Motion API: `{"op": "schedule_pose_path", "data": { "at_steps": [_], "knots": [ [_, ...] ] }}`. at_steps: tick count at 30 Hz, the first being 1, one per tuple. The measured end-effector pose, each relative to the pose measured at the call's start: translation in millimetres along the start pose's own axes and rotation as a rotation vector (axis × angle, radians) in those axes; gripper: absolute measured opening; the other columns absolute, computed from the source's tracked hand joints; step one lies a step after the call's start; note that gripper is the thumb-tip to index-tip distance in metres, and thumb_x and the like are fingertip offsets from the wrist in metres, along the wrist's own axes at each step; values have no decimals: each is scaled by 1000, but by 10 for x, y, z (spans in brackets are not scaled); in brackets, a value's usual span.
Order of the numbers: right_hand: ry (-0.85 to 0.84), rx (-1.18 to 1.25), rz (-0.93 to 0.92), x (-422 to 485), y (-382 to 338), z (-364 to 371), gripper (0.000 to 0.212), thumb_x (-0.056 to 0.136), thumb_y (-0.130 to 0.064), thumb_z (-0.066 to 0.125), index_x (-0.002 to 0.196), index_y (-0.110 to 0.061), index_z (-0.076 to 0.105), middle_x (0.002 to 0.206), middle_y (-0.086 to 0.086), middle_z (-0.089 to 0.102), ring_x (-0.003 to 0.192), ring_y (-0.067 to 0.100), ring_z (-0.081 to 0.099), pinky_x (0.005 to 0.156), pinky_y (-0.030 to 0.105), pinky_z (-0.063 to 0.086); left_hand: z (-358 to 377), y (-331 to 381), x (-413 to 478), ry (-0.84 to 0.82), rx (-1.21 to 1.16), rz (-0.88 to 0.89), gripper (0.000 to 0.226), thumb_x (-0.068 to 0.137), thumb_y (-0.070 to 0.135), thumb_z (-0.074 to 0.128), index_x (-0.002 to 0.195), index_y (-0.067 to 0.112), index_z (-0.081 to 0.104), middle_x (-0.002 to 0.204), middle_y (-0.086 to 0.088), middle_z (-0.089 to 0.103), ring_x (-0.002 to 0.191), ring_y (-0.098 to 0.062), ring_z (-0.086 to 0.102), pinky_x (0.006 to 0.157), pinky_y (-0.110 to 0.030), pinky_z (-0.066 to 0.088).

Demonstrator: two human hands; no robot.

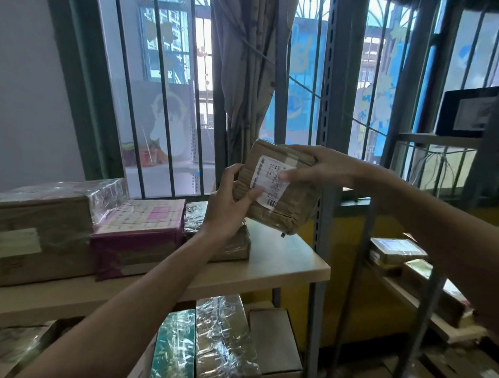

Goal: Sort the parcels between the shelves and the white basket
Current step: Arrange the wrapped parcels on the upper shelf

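Note:
I hold a small brown cardboard parcel (282, 198) with a white shipping label in the air above the right end of the wooden shelf board (277, 263). My left hand (228, 205) grips its lower left edge, thumb on the label. My right hand (320, 166) clasps its top right edge, thumb also on the label. The parcel is tilted with its labelled face toward me. The white basket is not in view.
On the same board sit a large brown box (37, 232), a pink-topped box (139, 227) and a plastic-wrapped parcel (229, 244). More wrapped parcels (223, 340) fill the shelf below. A second rack (417, 291) with parcels stands right. A barred window (172, 87) is behind.

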State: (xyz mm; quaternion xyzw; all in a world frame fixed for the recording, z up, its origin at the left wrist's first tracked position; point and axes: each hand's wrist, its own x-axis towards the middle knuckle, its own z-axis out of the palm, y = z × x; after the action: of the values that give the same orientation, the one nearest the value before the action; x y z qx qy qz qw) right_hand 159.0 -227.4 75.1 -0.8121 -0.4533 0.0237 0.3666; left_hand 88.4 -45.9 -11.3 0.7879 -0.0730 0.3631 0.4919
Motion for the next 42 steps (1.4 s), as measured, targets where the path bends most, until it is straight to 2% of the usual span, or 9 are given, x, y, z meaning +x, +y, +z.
{"op": "schedule_pose_path", "data": {
  "at_steps": [2,7,21,25,28,30,34,37,42],
  "knots": [
    [18,-6,-11,-13,10,-20,24,81,-30,68,102,-33,57,101,-4,66,90,18,68,75,23,58,-30,15,-26,-26,8,-1,53,82,30,66,128,29,39,92,22,57,83,5,61,54,-3,46],
    [43,162,-81,-118,58,-35,23,82,-15,69,97,-31,64,84,-13,72,84,13,71,63,17,54,-134,-9,-132,-232,186,187,104,59,32,85,139,35,18,106,36,42,97,30,42,69,6,38],
    [-21,78,-31,-86,-83,-59,32,87,-13,62,107,-37,55,100,-4,63,90,17,65,65,16,55,-71,-19,-228,-148,192,190,102,62,28,84,139,36,17,120,11,55,93,18,51,72,-2,46],
    [62,29,-21,-76,-71,-38,34,85,-19,66,114,-31,55,105,-2,63,96,19,64,70,20,57,-39,-36,-262,-139,201,134,100,63,30,83,140,32,18,112,18,53,87,22,50,69,-1,45],
    [325,-27,-31,-58,56,107,37,87,-28,64,122,-28,51,115,1,60,102,19,61,82,31,56,37,-17,-284,-60,217,77,92,67,34,79,140,26,24,114,11,57,85,10,56,70,-5,48],
    [425,-36,14,-30,156,256,42,92,-30,56,132,-25,42,119,3,56,104,21,58,82,31,54,88,18,-303,-14,325,38,86,70,40,75,139,24,26,118,1,61,94,-11,61,76,-21,51],
    [349,-269,138,92,353,464,43,100,-28,39,141,-14,34,133,16,47,121,31,47,100,44,43,161,44,-406,-17,600,-22,74,72,54,68,131,22,37,107,-1,68,93,-23,63,77,-27,43],
    [331,-267,190,153,447,580,38,100,-26,38,135,-12,44,132,18,50,117,31,50,99,42,45,248,42,-463,-44,712,-85,70,71,65,61,116,14,46,104,-6,67,96,-26,61,84,-34,44],
    [322,-297,264,117,620,709,37,97,-24,44,130,-9,52,130,18,55,117,30,53,99,38,45,453,18,-457,-87,749,-156,74,72,52,69,124,7,41,122,-14,53,110,-30,52,86,-36,45]
  ]
}}
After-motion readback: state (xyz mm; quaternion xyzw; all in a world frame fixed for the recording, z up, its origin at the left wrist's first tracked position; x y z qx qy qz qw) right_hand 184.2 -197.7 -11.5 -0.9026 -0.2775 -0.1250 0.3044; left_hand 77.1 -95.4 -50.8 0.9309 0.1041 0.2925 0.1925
